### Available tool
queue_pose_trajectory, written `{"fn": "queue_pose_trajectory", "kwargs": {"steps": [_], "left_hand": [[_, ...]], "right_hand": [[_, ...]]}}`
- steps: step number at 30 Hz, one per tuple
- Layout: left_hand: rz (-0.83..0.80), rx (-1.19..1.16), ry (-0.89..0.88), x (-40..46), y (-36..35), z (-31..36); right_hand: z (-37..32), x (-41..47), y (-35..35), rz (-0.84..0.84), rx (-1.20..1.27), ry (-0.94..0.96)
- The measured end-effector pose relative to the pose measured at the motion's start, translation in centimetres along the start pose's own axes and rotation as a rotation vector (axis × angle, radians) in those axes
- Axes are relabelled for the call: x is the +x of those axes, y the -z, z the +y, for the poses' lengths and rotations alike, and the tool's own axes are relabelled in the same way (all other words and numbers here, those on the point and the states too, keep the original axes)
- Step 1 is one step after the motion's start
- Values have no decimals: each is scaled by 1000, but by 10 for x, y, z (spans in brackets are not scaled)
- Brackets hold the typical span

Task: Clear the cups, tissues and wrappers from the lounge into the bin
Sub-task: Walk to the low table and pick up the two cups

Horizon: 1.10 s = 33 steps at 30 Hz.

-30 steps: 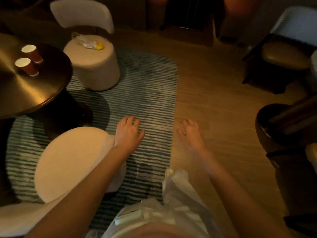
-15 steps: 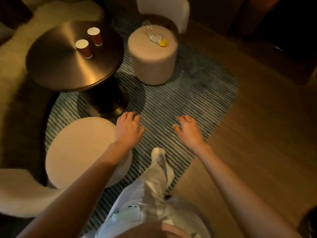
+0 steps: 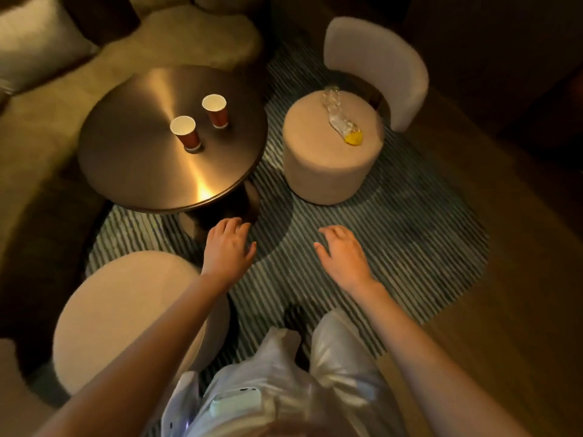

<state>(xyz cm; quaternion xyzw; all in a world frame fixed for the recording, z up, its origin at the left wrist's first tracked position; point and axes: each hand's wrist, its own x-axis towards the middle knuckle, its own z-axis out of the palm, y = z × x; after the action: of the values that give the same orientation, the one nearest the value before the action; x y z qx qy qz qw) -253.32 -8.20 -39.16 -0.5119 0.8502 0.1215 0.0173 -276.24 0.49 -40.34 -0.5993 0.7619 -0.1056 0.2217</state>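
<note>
Two red paper cups stand upright on the round metal table (image 3: pixel 132 171): the nearer cup (image 3: pixel 186 134) and the farther cup (image 3: pixel 215 110). A clear plastic wrapper with a yellow end (image 3: pixel 344 121) lies on the beige stool (image 3: pixel 331 171) to the right of the table. My left hand (image 3: pixel 227 249) hovers palm down over the striped rug, just in front of the table's base, holding nothing. My right hand (image 3: pixel 344 257) hovers beside it, fingers relaxed and empty. No bin is in view.
A second beige stool (image 3: pixel 126 313) stands at my lower left under my left forearm. A white curved chair (image 3: pixel 378 64) is behind the far stool. A sofa with a cushion (image 3: pixel 34 42) fills the left. The striped rug (image 3: pixel 394 241) meets wooden floor on the right.
The view has swung left and moved closer, so the table, cups and far stool now lie straight ahead. Both hands stay held out in front, empty.
</note>
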Motion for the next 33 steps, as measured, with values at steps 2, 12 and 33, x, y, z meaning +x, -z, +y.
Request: {"fn": "queue_pose_trajectory", "kwargs": {"steps": [2, 12, 33], "left_hand": [[-8, -29, 73, 30, -4, 6], [77, -138, 457, 143, -7, 45], [404, -843, 1177, 306, -26, -103]], "right_hand": [[17, 44, 13, -42, -13, 47], [50, 234, 78, -138, -35, 353], [-71, 477, 29, -424, 1, 524]]}}
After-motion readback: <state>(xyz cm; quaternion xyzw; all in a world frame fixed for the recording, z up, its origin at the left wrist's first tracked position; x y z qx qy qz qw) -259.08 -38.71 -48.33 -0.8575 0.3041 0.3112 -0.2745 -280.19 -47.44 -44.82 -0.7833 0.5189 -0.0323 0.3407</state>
